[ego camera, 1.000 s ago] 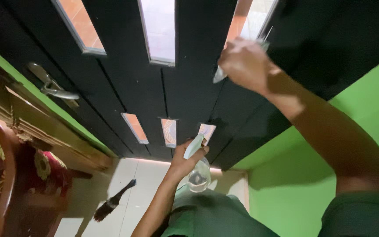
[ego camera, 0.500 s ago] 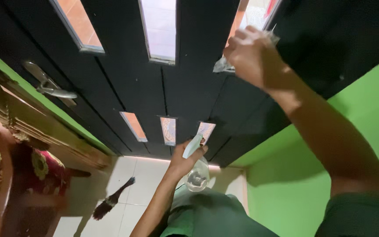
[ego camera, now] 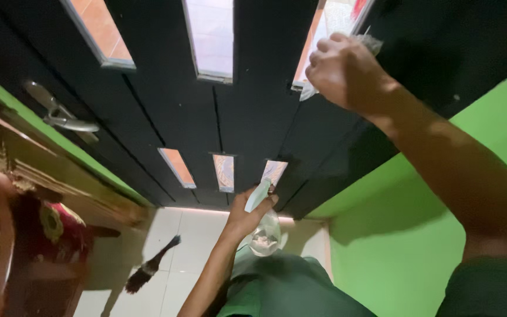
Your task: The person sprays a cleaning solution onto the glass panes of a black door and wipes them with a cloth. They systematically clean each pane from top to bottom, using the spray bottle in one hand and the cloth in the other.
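My right hand (ego camera: 347,73) is raised against the black door (ego camera: 253,117) and is closed on a pale crumpled cloth (ego camera: 372,42), pressing it at the lower end of the right glass pane (ego camera: 330,23). Down by my waist, my left hand (ego camera: 247,212) grips a clear spray bottle (ego camera: 264,232) with a pale green nozzle, held in front of the small lower panes.
A silver door handle (ego camera: 60,114) sits at the left of the door. A green wall (ego camera: 418,235) stands to the right. A dark hand broom (ego camera: 148,267) lies on the white tiled floor (ego camera: 177,258). A floral cushioned chair (ego camera: 13,246) is at the left.
My right hand with the cloth has moved up and to the right along the pane's lower end. The left hand with the bottle has stayed put.
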